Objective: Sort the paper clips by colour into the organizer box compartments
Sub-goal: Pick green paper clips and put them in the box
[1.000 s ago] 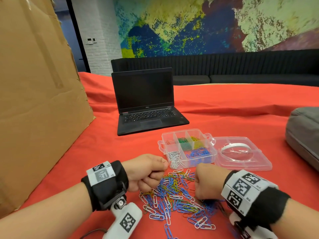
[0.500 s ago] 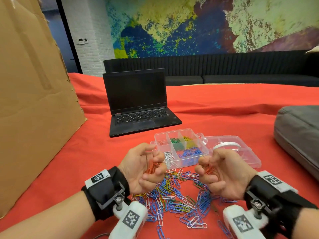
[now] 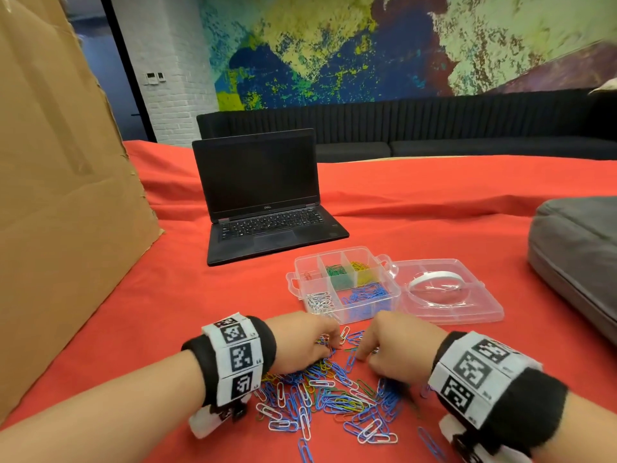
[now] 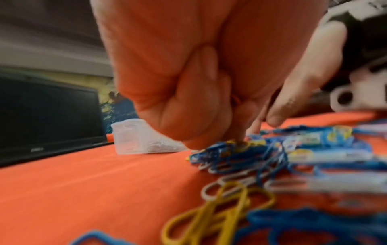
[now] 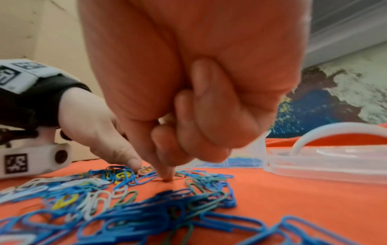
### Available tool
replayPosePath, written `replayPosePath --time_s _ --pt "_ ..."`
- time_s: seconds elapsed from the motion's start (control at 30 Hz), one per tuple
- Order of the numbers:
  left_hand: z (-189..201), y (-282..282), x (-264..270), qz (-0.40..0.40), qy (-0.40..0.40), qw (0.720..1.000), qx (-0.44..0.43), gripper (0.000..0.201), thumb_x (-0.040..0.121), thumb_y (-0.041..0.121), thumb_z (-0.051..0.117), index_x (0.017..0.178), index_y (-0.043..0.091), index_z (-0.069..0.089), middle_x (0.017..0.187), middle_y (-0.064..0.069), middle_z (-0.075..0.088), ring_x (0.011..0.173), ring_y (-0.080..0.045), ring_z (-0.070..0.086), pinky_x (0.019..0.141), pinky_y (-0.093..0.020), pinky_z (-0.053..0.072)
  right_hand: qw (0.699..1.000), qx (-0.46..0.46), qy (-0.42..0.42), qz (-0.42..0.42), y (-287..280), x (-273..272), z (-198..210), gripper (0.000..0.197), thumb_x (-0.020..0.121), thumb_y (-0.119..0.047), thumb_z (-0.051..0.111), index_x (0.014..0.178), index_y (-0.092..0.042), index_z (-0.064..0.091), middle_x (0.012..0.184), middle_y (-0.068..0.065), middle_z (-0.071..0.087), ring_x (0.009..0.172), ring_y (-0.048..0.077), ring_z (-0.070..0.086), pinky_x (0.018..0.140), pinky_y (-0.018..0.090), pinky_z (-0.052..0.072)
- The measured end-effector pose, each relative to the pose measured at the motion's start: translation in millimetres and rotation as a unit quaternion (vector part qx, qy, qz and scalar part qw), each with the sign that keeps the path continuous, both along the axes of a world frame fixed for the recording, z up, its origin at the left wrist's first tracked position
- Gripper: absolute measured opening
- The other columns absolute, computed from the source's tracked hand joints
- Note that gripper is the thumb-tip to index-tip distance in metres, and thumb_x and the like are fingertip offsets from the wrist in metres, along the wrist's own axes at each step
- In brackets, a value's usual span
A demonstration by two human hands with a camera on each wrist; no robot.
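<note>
Red cloth (image 3: pixel 167 295) bears the paper clips (image 3: pixel 330 392), long axes pointing every way, just before the organizer box (image 3: pixel 340 282), while left hand (image 3: pixel 300 342) and right hand (image 3: pixel 394 352), fingers curled, poke fingertips into them, grip unclear.

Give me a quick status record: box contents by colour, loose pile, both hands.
box: clear organizer box, lid open and lying flat to its right
compartments: green clips, yellow clips, blue clips, white clips, a few red clips
loose pile: mixed clips on the red cloth, mostly blue
left hand: fingertips down in the pile's far edge; its grip on a clip unclear
right hand: one fingertip pressing at the pile, other fingers curled
sorting: unfinished
</note>
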State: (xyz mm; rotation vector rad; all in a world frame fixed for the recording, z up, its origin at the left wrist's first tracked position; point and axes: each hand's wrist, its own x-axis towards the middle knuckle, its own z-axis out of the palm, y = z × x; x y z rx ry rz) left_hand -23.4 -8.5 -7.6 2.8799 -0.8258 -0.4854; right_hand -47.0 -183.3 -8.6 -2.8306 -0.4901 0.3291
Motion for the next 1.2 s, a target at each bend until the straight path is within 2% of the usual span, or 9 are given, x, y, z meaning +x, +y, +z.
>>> replayPosePath --time_s 0.1,0.17,0.3,0.5,0.67,0.77,1.0,1.1,1.2 --pt "-1 1 4 0.018 0.002 1.000 0.013 0.013 0.095 0.028 0.053 0.104 0.019 0.056 0.086 0.002 0.055 0.078 -0.015 0.046 0.070 -0.023 0.034 1.000 -0.003 -0.031 0.000 0 3 2 0.025 0.083 -0.019 0.059 0.101 -0.025 0.075 0.091 -0.005 0.070 0.082 0.013 0.059 0.070 0.019 0.040" --pt "0 4 6 0.021 0.015 1.000 0.014 0.011 0.094 0.029 0.054 0.098 0.019 0.057 0.092 -0.002 0.060 0.079 -0.016 0.049 0.070 -0.024 0.037 0.999 -0.013 -0.042 0.006 1 6 0 0.023 0.082 -0.023 0.064 0.103 -0.025 0.075 0.097 -0.005 0.071 0.086 0.013 0.061 0.069 0.017 0.037" --pt "5 14 8 0.037 0.033 0.997 -0.056 0.010 0.094 0.027 0.055 0.095 0.018 0.057 0.077 0.005 0.056 0.067 -0.009 0.050 0.065 -0.022 0.040 0.999 -0.033 -0.040 0.014 6 11 -4 0.015 0.080 -0.024 0.068 0.092 -0.019 0.075 0.095 -0.002 0.073 0.090 0.016 0.065 0.073 0.022 0.047" --pt "6 26 6 0.090 0.095 0.975 -0.180 0.008 0.096 0.022 0.053 0.090 0.017 0.052 0.054 0.006 0.045 0.029 0.001 0.036 0.034 -0.011 0.029 0.999 0.011 -0.042 0.002 -3 10 -10 0.021 0.083 -0.019 0.054 0.080 -0.010 0.072 0.075 0.003 0.067 0.072 0.017 0.060 0.065 0.021 0.047" --pt "-2 30 10 0.140 0.169 0.944 -0.246 0.012 0.097 0.025 0.051 0.087 0.020 0.051 0.042 0.008 0.042 0.031 -0.006 0.031 0.034 -0.014 0.027 0.991 0.132 -0.012 -0.020 -13 9 1 0.016 0.084 -0.018 0.061 0.087 -0.026 0.074 0.055 -0.009 0.050 0.046 0.001 0.043 0.046 0.007 0.033" --pt "-5 32 9 0.166 0.274 0.883 -0.343 0.017 0.100 0.024 0.047 0.083 0.019 0.046 0.044 0.005 0.034 0.034 -0.007 0.022 0.036 -0.009 0.020 0.995 0.093 -0.019 -0.019 -14 9 4 0.016 0.079 -0.023 0.070 0.094 -0.024 0.076 0.054 -0.011 0.048 0.047 0.000 0.043 0.044 0.008 0.031" --pt "0 34 11 0.218 0.467 0.626 -0.586 0.016 0.093 0.022 0.038 0.080 0.016 0.044 0.045 0.001 0.029 0.033 -0.005 0.020 0.033 -0.006 0.015 0.998 -0.037 -0.040 0.020 -5 6 3 0.015 0.081 -0.025 0.065 0.093 -0.022 0.074 0.057 -0.016 0.046 0.060 0.004 0.050 0.057 0.017 0.037" --pt "2 33 10 0.198 0.498 0.584 -0.610 0.019 0.084 0.026 0.039 0.071 0.014 0.043 0.049 -0.002 0.030 0.036 -0.008 0.021 0.036 -0.008 0.015 0.997 -0.042 -0.050 0.032 -2 1 7 0.020 0.082 -0.027 0.063 0.099 -0.028 0.072 0.063 -0.016 0.048 0.081 0.015 0.058 0.066 0.020 0.038" --pt "2 26 15 0.227 0.464 0.604 -0.607 0.038 0.092 0.040 0.044 0.064 0.015 0.040 0.049 -0.001 0.030 0.036 -0.007 0.020 0.035 -0.007 0.016 0.997 -0.053 -0.032 0.054 0 0 6 0.019 0.082 -0.030 0.066 0.099 -0.029 0.073 0.076 -0.013 0.062 0.083 0.014 0.059 0.067 0.021 0.038"
